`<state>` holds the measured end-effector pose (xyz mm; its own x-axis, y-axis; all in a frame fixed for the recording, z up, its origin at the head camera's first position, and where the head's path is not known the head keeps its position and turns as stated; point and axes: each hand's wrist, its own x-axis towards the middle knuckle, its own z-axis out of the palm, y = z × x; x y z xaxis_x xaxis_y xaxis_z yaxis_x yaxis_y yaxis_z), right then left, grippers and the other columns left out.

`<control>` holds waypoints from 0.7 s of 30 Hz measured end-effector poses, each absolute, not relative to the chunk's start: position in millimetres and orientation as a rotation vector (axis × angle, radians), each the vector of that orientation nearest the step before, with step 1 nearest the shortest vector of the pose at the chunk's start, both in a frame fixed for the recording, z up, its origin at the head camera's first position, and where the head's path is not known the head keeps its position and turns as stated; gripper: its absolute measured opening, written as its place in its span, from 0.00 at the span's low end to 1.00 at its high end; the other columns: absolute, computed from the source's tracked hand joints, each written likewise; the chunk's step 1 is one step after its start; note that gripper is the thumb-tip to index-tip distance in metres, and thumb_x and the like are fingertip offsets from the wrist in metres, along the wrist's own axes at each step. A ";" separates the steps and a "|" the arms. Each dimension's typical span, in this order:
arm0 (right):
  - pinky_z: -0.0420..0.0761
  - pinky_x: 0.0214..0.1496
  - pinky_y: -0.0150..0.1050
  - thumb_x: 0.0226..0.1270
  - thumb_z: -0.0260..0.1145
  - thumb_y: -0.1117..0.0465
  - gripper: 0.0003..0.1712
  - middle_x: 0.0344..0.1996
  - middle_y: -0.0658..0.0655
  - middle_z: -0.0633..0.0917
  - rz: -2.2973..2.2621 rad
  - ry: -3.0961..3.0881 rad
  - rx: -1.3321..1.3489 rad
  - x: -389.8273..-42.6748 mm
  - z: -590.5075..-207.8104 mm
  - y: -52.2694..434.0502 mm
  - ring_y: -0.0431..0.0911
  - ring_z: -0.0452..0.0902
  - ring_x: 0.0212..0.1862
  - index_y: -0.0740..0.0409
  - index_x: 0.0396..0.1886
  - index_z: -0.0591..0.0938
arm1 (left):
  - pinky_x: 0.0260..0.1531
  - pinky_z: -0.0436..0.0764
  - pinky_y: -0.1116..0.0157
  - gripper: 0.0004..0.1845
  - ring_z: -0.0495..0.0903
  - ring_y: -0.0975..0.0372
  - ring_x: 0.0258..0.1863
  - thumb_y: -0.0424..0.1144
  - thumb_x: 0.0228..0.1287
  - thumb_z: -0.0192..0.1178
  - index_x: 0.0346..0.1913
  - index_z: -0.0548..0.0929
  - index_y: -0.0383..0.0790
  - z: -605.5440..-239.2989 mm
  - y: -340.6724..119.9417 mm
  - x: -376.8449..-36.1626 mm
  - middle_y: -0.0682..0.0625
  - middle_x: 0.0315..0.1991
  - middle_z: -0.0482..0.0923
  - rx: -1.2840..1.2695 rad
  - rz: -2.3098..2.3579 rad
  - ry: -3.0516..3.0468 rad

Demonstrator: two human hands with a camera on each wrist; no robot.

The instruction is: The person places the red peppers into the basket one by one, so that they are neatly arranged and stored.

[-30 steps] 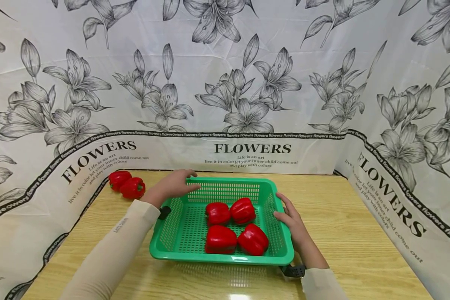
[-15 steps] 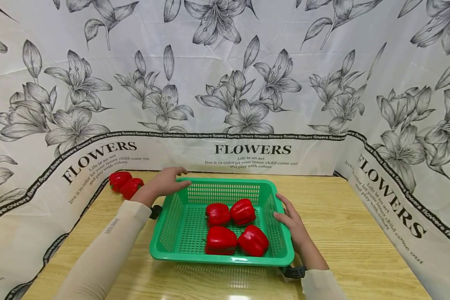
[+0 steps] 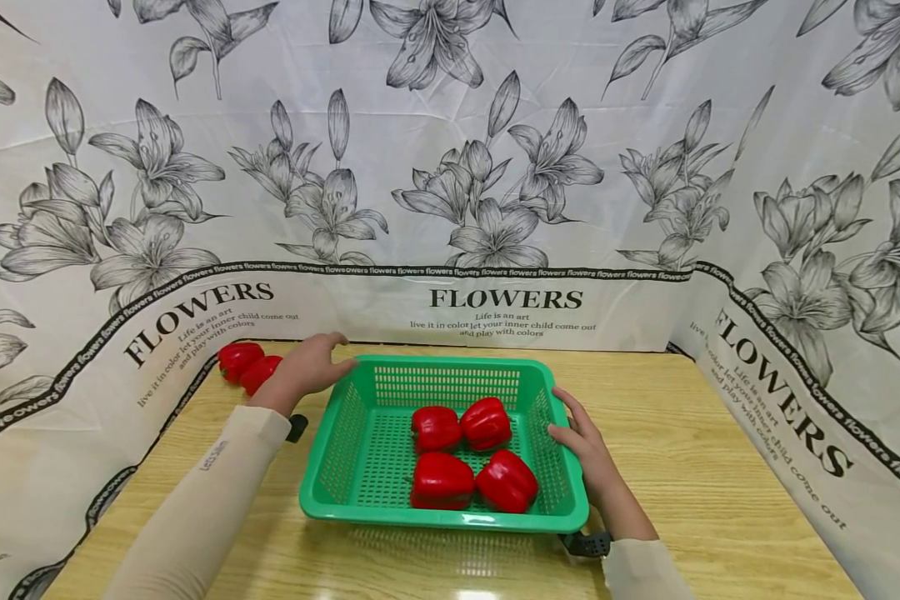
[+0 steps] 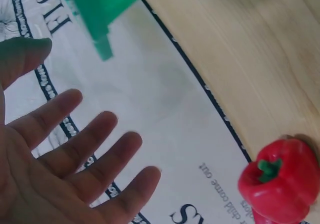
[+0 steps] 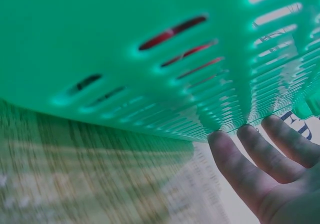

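Observation:
A green plastic basket (image 3: 442, 522) stands on the table with several red bell peppers (image 3: 442, 481) inside, mostly right of its middle. My right hand (image 3: 588, 442) holds the basket's right side, thumb over the rim. In the right wrist view, its fingertips (image 5: 222, 139) lie against the slotted outer wall. My left hand (image 3: 303, 371) is spread at the basket's far left corner and holds nothing. In the left wrist view, its fingers are apart, and a bell pepper (image 4: 280, 181) lies beyond them. Two bell peppers (image 3: 240, 362) sit left of that hand, one partly hidden behind it.
The light wooden table (image 3: 690, 467) extends on both sides of the basket. A white floral cloth (image 3: 495, 208) hangs as a wall behind and along both sides, meeting the table at its edges.
My left hand has moved left, away from over the basket's back rim toward the two loose peppers, covering more of the nearer one. My right hand and the basket have stayed put.

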<state>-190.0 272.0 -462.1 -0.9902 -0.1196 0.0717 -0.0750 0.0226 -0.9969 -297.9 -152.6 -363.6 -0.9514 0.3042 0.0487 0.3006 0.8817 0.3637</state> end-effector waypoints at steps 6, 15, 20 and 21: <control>0.84 0.47 0.52 0.75 0.51 0.58 0.35 0.67 0.71 0.64 -2.164 2.223 -0.215 -190.0 -462.2 272.0 0.54 0.81 0.52 0.46 0.77 0.50 | 0.54 0.76 0.43 0.30 0.74 0.41 0.57 0.51 0.69 0.51 0.66 0.69 0.34 -370.8 -164.0 -299.0 0.33 0.61 0.72 0.359 0.403 3.128; 0.84 0.48 0.52 0.75 0.51 0.58 0.36 0.69 0.70 0.63 -2.166 2.220 -0.223 -188.9 -462.5 272.2 0.56 0.80 0.54 0.45 0.77 0.50 | 0.51 0.72 0.36 0.32 0.70 0.38 0.58 0.51 0.66 0.52 0.67 0.67 0.34 -381.8 -179.6 -302.3 0.31 0.60 0.70 0.205 0.317 3.198; 0.84 0.48 0.52 0.75 0.51 0.58 0.36 0.69 0.69 0.63 -2.168 2.212 -0.220 -188.5 -462.9 272.1 0.55 0.80 0.54 0.45 0.77 0.50 | 0.54 0.67 0.34 0.33 0.65 0.35 0.62 0.50 0.65 0.52 0.69 0.65 0.35 -388.9 -189.8 -306.2 0.30 0.63 0.65 0.124 0.332 3.183; 0.84 0.48 0.52 0.75 0.51 0.58 0.36 0.69 0.69 0.63 -2.169 2.211 -0.222 -188.5 -463.0 272.1 0.54 0.80 0.53 0.45 0.77 0.50 | 0.54 0.65 0.33 0.33 0.63 0.34 0.62 0.50 0.65 0.53 0.69 0.64 0.35 -390.6 -192.0 -307.1 0.29 0.64 0.64 0.110 0.339 3.178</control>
<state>-188.5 272.1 -463.0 -0.9891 -0.1270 0.0741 -0.0765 0.0143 -0.9970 -307.1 -192.0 -390.6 -0.9961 0.0622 0.0632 0.0742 0.9752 0.2087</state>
